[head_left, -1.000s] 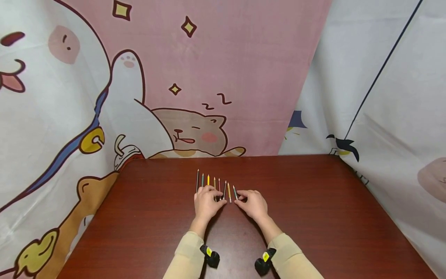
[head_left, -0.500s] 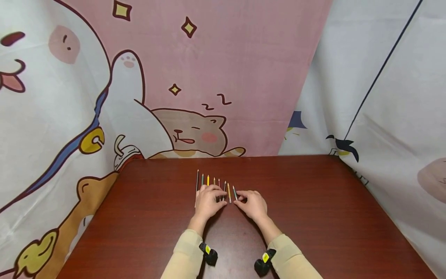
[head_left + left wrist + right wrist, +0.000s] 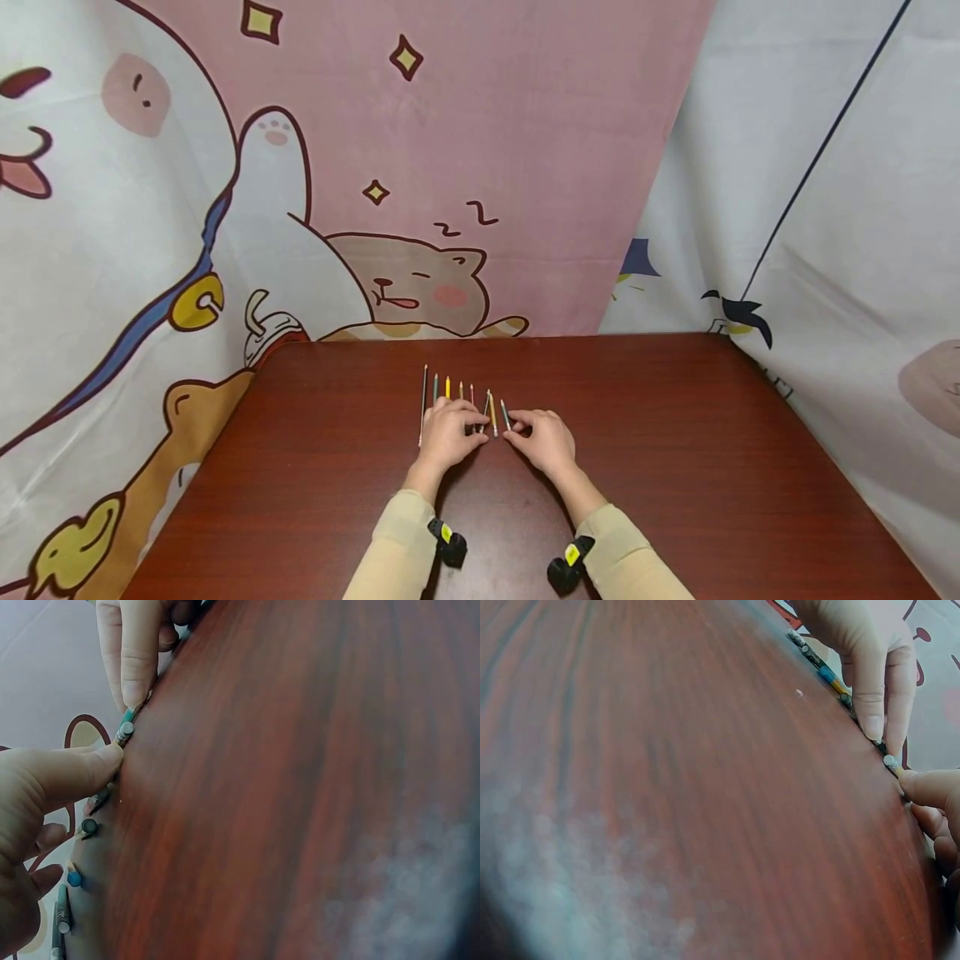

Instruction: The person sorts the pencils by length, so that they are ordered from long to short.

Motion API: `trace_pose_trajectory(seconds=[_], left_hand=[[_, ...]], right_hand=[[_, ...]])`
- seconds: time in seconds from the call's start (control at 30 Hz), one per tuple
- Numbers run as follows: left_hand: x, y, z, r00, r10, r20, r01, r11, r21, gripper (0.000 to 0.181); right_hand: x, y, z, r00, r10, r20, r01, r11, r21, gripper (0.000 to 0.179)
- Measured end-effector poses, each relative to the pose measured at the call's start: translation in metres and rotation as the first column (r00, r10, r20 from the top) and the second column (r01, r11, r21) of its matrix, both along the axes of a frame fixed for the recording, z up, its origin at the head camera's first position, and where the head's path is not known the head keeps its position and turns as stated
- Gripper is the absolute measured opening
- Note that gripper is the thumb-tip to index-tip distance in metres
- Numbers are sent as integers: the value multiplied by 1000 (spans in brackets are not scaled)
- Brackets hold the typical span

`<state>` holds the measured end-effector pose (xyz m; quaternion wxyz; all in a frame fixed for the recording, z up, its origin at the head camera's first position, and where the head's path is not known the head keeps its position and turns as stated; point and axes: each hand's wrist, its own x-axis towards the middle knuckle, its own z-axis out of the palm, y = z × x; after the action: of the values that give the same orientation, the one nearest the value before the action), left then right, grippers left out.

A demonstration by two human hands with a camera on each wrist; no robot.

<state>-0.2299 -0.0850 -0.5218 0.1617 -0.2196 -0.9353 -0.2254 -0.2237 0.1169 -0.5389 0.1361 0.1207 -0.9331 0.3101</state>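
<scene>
Several pencils lie side by side on the brown table, tips pointing away, in the head view. A long dark pencil (image 3: 423,404) is at the row's left end. My left hand (image 3: 450,435) reaches over the middle pencils and partly hides them; its thumb and fingers pinch a dark pencil (image 3: 486,406). That pencil's tip leans against the orange-yellow pencil (image 3: 493,417) beside it. At the right end, my right hand (image 3: 546,439) pinches a short teal pencil (image 3: 505,412) between thumb and fingers. In the right wrist view a pale eraser end (image 3: 891,761) shows between both hands.
The brown table (image 3: 637,467) stretches out around both hands. A curtain (image 3: 540,167) printed with cartoon animals hangs behind its far edge. Black wrist devices (image 3: 452,550) sit on both sleeves.
The tip of the dark pencil in my left hand has swung right, against the orange-yellow one. My left hand has shifted very slightly; the right hand stays almost still.
</scene>
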Motion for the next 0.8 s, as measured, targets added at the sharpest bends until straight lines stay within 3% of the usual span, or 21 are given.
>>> trace_pose_trajectory(seconds=[0.43,0.8], left_hand=[[-3,2,-3,1000,3,-5,-3,1000,-14,25],[-5,3,-6,999,13,-36,-14,1000,-10,28]], right_hand=[[0,1,0,1000,8,5,-8,1000,0,35],[-1,-3,-2,1000,-29,-3,29,999,15,34]])
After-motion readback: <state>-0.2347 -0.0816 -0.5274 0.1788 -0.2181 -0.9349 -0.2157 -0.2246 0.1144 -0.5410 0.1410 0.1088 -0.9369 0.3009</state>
